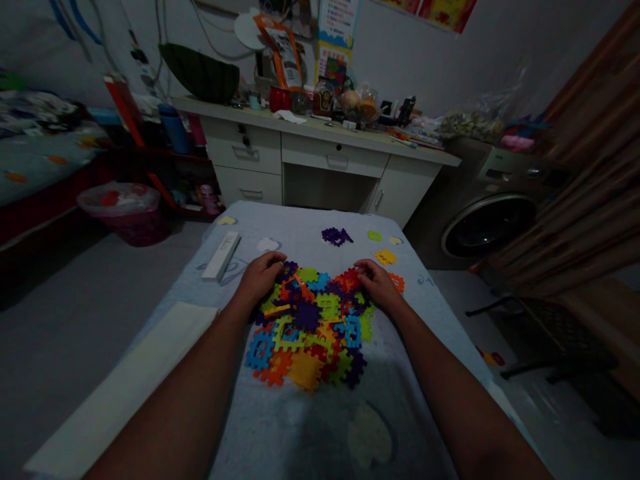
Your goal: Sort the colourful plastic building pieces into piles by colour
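A heap of interlocking plastic puzzle tiles [306, 316] with notched edges lies in front of me, in purple, green, orange, blue, red and yellow. At the heap's far left corner is my left hand [261, 275], its fingers loosely curved beside a purple tile [289, 269]. My right hand [379, 285] rests at the far right side, thumb and fingers slightly apart at a red tile [350, 278]. An orange tile [397, 282] lies just right of that hand. Neither hand visibly lifts a tile; the undersides of the fingers are hidden.
Beyond the heap lie purple pieces [337, 236], a green tile [375, 235] and a yellow tile [385, 256]. A white narrow box [221, 256] sits to the left on the cloth-covered table [310, 433]. Behind are a white desk [250, 148] and a washing machine [487, 180].
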Available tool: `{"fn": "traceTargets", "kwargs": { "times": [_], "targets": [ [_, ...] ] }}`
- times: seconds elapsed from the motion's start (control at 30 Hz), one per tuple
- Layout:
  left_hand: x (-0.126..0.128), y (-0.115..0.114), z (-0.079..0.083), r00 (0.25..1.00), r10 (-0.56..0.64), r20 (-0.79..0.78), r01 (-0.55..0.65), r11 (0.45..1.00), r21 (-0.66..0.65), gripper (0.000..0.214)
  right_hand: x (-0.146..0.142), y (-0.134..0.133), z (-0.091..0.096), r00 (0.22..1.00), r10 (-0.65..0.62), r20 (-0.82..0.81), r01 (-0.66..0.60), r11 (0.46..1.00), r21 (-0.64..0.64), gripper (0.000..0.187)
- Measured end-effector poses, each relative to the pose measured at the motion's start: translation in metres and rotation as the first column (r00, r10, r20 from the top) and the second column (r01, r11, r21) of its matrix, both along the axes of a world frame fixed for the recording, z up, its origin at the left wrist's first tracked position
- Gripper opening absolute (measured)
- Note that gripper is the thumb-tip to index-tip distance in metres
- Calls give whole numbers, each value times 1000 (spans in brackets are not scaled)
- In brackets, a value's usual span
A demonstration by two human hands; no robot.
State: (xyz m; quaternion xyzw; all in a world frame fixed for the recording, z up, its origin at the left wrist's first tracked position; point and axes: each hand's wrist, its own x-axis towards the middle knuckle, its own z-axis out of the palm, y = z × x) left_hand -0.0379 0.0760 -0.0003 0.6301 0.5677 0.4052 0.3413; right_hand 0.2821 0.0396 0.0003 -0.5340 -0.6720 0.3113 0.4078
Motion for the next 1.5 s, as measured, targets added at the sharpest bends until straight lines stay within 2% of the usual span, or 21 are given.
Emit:
{"fn": "traceTargets", "kwargs": {
  "times": [0.17,0.33,0.47,0.6,0.73,0.83,0.97,1.1,1.27,1.5],
  "targets": [
    [0,3,-3,1000,-6,0,6,1000,11,34,6,4,6,975,-69,-209,48,994,-101,30],
    [-1,5,-6,1000,-5,-4,5,1000,18,34,28,4,26,960,-134,-247,126,991,-47,24],
    [0,5,-7,1000,1,11,-1,1000,14,34,46,0,39,958,-214,-190,219,976,2,23],
    [1,5,-5,1000,-3,5,3,1000,22,33,55,-7,45,957,-265,-117,269,963,22,20],
    [1,2,-2,1000,15,-3,-15,1000,13,32,63,-28,49,947,-306,95,293,948,125,13],
    [2,1,0,1000,17,0,-17,1000,5,34,71,-52,52,901,-318,296,262,941,214,13],
    [2,2,0,1000,24,-10,-24,1000,14,34,82,-82,49,801,-372,469,267,924,275,14],
    [1,3,0,999,27,-30,-26,1000,8,34,86,-103,39,737,-308,602,229,951,207,16],
    [3,-2,5,999,37,-15,-37,999,-15,35,87,-118,29,761,-124,636,133,991,35,22],
    [2,-1,3,999,35,-23,-36,999,-19,38,83,-117,12,754,-280,594,259,958,123,45]
  ]
}}
